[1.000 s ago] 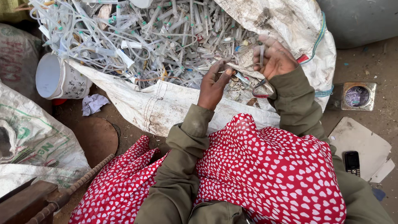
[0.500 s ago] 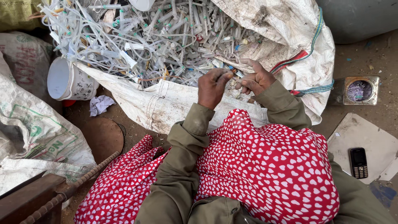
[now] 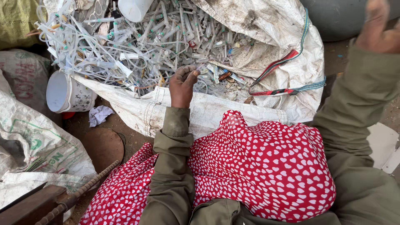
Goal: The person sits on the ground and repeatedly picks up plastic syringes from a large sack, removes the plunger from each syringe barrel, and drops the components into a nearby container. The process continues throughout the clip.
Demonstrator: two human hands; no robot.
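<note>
Plastic syringe heap (image 3: 166, 41) at sack (image 3: 266, 54) edge, left hand (image 3: 182, 85) (fingers pinched) touching.

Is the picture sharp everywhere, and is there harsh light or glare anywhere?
Head view: soft, even daylight, no hard shadows or glare. The left hand and the pile of syringes and tubing are sharp. The raised right hand at the top right corner is smeared and partly cut off by the frame.
</note>
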